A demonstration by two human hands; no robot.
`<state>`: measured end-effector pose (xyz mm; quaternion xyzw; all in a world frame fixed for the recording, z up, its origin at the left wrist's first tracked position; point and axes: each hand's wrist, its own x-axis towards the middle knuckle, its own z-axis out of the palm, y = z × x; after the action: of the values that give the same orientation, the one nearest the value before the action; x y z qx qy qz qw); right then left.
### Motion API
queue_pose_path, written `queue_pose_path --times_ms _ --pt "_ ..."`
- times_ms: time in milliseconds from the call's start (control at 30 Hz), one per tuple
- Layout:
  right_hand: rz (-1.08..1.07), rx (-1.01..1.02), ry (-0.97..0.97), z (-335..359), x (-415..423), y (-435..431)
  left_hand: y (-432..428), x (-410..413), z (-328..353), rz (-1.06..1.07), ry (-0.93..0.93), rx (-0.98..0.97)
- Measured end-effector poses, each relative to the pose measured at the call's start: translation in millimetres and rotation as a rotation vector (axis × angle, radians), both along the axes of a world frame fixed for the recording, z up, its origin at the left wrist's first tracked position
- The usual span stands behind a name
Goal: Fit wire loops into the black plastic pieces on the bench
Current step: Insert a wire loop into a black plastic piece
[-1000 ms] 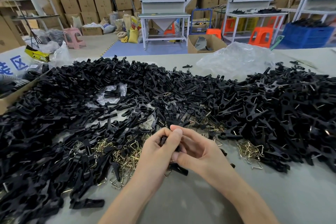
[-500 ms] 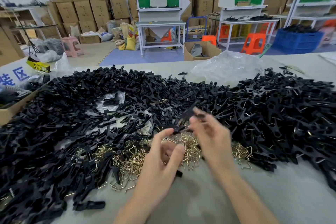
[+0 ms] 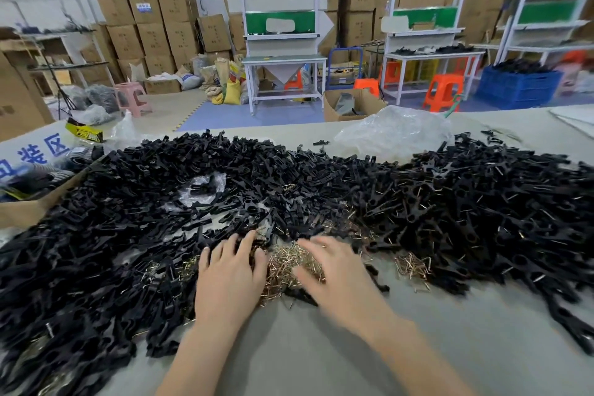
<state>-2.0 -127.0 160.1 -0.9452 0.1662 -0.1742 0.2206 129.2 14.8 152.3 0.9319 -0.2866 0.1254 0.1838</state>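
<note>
**Bench** (image 3: 482, 347): grey work surface, bare along the near edge and covered across its middle.

**Black plastic pieces** (image 3: 154, 212): one broad heap ran from the left edge to the right edge. The pieces lay at every angle, so they shared no common long axis. The pieces on the right side (image 3: 482, 202) showed glints of metal and may already have been fitted, though the view was too coarse to confirm this.

**Wire loops** (image 3: 286, 262): a brass-coloured tangle lay at the near rim of the heap, directly between the two hands. A smaller cluster (image 3: 413, 265) sat further right, apart from both hands.

**Left hand** (image 3: 229, 280): lay palm down with fingers straight and spread, gripping nothing. Its fingertips (image 3: 249, 236) touched black pieces at the edge of the heap, and the wire tangle lay just beside its thumb side.

**Right hand** (image 3: 334, 273): blurred, palm down, fingers stretched out over the right part of the wire tangle. It seemed to hold nothing.

**Judgement for the next move**: each hand was beside its own stock. The loops lay just inward of the right hand, towards the left one. The nearest loose pieces lay ahead of the left fingertips. A piece would have to be singled out and turned before a loop could go in.

**Other items**: a crumpled clear plastic bag (image 3: 392, 132) lay at the far side of the bench, and a cardboard box (image 3: 29, 209) stood at the far left.
</note>
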Motion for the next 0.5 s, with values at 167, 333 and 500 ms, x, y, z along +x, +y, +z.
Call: queue_pose_path --times_ms 167,333,500 --pt "0.013 -0.146 0.103 -26.1 -1.5 5.4 2.7 3.4 -0.8 -0.078 -0.05 -0.092" --pt "0.018 -0.17 -0.103 -28.0 -6.0 5.7 5.4 6.1 -2.0 -0.119 -0.017 -0.224" --pt "0.039 -0.208 -0.146 -28.6 -7.7 3.6 3.9 5.2 1.9 -0.114 -0.042 -0.365"
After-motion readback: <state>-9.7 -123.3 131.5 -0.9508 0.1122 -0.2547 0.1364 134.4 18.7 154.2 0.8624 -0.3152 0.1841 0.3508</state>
